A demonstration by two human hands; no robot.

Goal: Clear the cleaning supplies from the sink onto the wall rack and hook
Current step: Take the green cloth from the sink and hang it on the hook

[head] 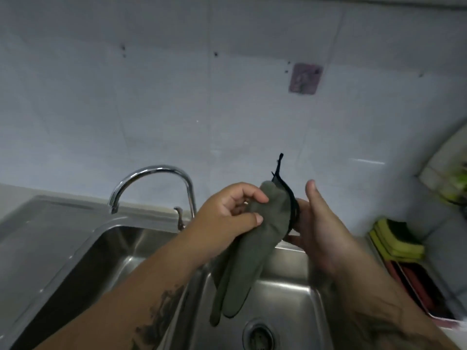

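Left hand (pixel 227 218) and right hand (pixel 318 228) pinch a green cloth (pixel 247 251) (hanging) between them.

Your left hand (pixel 228 213) pinches the olive cloth (pixel 252 246) between thumb and curled fingers. Your right hand (pixel 316 228), right of the cloth, cradles it with thumb raised. Both forearms reach forward, tattooed.

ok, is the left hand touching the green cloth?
Touching. The head view shows the left hand pinching the cloth near its top, thumb and fingers pressed on the fabric above the sink.
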